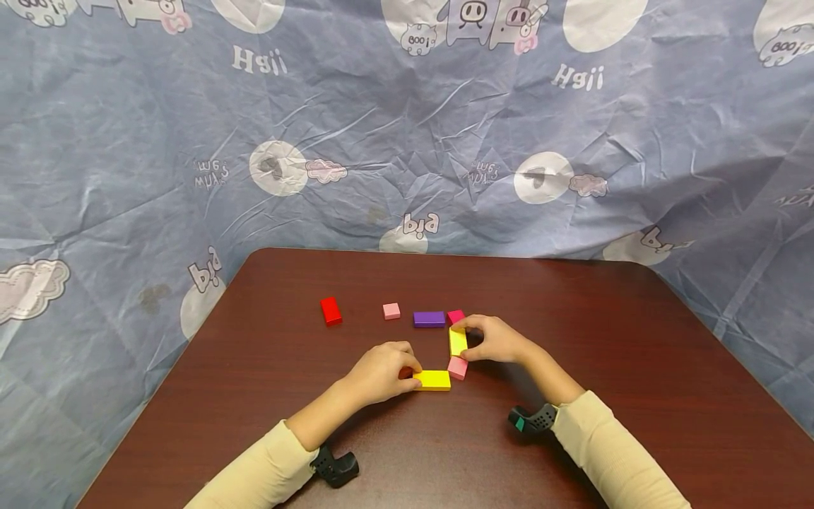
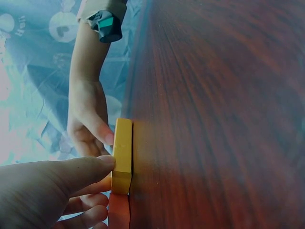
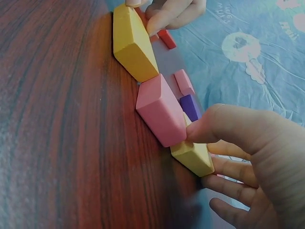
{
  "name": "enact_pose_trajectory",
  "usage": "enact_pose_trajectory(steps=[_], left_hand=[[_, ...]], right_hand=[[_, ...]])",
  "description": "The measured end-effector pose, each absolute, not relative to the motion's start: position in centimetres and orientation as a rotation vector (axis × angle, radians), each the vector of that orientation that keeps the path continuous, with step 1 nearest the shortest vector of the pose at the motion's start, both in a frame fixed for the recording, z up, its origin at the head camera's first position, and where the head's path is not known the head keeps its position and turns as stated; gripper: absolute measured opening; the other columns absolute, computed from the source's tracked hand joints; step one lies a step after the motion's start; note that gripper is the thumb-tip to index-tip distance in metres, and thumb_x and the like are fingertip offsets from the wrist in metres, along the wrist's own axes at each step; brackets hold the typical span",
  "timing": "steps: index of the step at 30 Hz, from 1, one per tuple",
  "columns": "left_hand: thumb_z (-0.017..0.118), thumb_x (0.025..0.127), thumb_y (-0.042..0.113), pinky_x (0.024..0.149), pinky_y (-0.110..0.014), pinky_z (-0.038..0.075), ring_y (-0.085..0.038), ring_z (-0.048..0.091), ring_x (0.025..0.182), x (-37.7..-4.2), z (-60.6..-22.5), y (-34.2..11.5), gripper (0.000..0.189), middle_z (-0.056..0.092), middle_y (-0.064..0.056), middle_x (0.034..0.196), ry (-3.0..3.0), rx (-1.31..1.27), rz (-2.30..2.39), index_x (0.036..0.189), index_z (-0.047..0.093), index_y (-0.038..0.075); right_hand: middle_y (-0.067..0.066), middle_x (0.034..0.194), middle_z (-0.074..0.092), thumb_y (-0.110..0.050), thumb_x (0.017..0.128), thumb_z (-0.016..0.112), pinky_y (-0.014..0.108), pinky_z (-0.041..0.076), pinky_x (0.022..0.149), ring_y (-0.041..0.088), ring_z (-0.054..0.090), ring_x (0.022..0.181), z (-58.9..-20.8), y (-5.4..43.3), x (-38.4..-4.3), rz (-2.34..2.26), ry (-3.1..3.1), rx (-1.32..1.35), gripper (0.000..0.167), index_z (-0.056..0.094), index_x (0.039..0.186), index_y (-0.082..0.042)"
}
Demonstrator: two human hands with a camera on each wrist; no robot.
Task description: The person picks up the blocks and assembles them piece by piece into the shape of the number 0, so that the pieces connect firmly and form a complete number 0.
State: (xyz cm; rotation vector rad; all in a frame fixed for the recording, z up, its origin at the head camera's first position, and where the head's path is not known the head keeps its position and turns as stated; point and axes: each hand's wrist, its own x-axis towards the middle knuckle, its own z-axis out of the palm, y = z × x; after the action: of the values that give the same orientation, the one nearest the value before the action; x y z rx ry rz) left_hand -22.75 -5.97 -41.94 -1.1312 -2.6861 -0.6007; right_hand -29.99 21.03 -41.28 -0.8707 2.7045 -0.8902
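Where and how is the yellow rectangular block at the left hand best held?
Probably the left end of the yellow rectangular block, pinched across its long sides, coming from the left: it runs left to right, and its right end sits close beside a pink rectangular block.

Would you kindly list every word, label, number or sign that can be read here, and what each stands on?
"BOO!" on the blue-grey cloth, exclamation mark inverted.
"Haii", roughly, on that cloth, letters seemingly flipped.
"pig" on that cloth, if read as flipped.
Small two-line lettering on that cloth: too small and distorted to read.
No lettering can be made out on the blocks or the black wrist devices.
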Motion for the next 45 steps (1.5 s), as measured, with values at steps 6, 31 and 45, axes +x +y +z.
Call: enact_pose_trajectory(steps=[6,31,45], left_hand=[[0.078,0.082,0.023,0.063,-0.021,0.041,-0.009,0.048,0.071,-22.8,-41.9,-6.0,0.015,0.059,0.004,0.082,-2.69,-1.126,-0.602,0.092,0.078,0.012],[0.079,0.082,0.024,0.063,-0.022,0.041,-0.009,0.048,0.071,-22.8,-41.9,-6.0,0.015,0.059,0.003,0.082,-2.677,-1.135,-0.595,0.091,0.077,0.012],[0.079,0.082,0.024,0.061,-0.021,0.04,-0.008,0.047,0.069,-22.8,-41.9,-5.8,0.014,0.058,0.004,0.08,-2.684,-1.13,-0.581,0.09,0.077,0.012]], right_hand=[[0.009,0.124,0.061,-0.026,0.076,0.077,0.048,0.045,0.097,0.027,0.057,0.111,-41.2,21.1,-30.0,-0.885,2.696,-0.886,0.055,0.063,0.125,-0.006],[0.011,0.122,0.063,-0.015,0.08,0.076,0.051,0.044,0.097,0.031,0.055,0.115,-43.7,19.7,-26.0,-1.076,3.01,-1.054,0.04,0.068,0.117,-0.002],[0.01,0.12,0.064,-0.016,0.083,0.076,0.049,0.043,0.099,0.028,0.055,0.116,-44.7,19.5,-25.5,-1.075,3.059,-1.042,0.031,0.071,0.112,-0.004]])
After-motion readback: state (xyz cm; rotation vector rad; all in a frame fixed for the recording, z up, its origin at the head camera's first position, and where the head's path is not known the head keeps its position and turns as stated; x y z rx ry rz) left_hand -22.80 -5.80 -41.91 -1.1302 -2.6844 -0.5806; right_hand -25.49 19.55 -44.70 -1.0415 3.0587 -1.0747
